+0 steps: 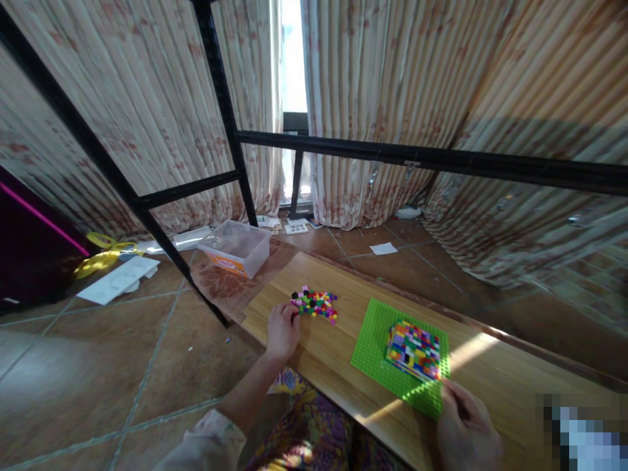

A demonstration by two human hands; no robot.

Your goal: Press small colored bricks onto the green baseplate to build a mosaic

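Observation:
A small heap of loose, many-coloured toy bricks (316, 303) lies on the wooden table. My left hand (283, 330) is at the near-left edge of the heap, its fingers curled together; anything between the fingertips is hidden. To the right lies a green baseplate (367, 337) bearing a low, roughly rectangular block of multicoloured bricks (415, 347). By that block's near-right corner is my right hand (466, 418), thumb and fingers closed in a pinch. Whatever it may grip is too small to make out.
The low wooden table (343, 366) stands among black metal frame bars (432, 156). A clear plastic box (255, 252) sits on the floor beyond the table's left end. Papers (383, 248) lie on the tiles, and curtains (392, 85) hang behind. A pixelated patch covers the lower right.

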